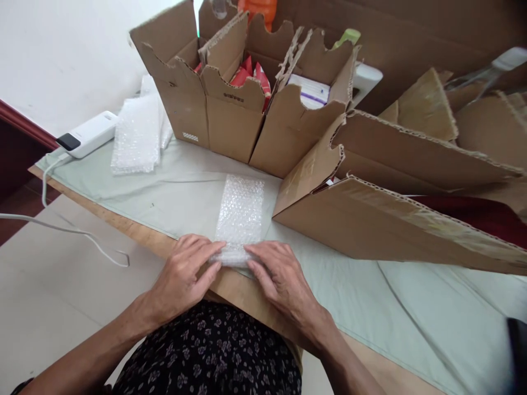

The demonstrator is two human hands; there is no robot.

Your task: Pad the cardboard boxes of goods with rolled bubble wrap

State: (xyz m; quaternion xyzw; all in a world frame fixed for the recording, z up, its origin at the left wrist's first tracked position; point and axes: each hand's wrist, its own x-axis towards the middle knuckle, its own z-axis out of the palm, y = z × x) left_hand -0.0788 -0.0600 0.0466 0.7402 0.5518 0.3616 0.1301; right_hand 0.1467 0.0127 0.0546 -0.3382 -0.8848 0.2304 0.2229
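A strip of clear bubble wrap [241, 211] lies flat near the front edge of the table, its near end rolled or folded into a thicker bundle. My left hand [187, 269] grips the left end of that bundle between thumb and fingers. At the right end, my right hand [278, 269] pinches it the same way. Whatever may be inside the roll cannot be made out. More bubble wrap pieces [135, 134] lie stacked farther back on the left.
Cut cardboard boxes [230, 120] line the back, holding red packets [249, 74] and white items [308, 90]. A larger cardboard box [391, 219] stands at right. A white power bank [88, 134] with a cable sits at the left edge. Pale green cloth [181, 192] covers the table.
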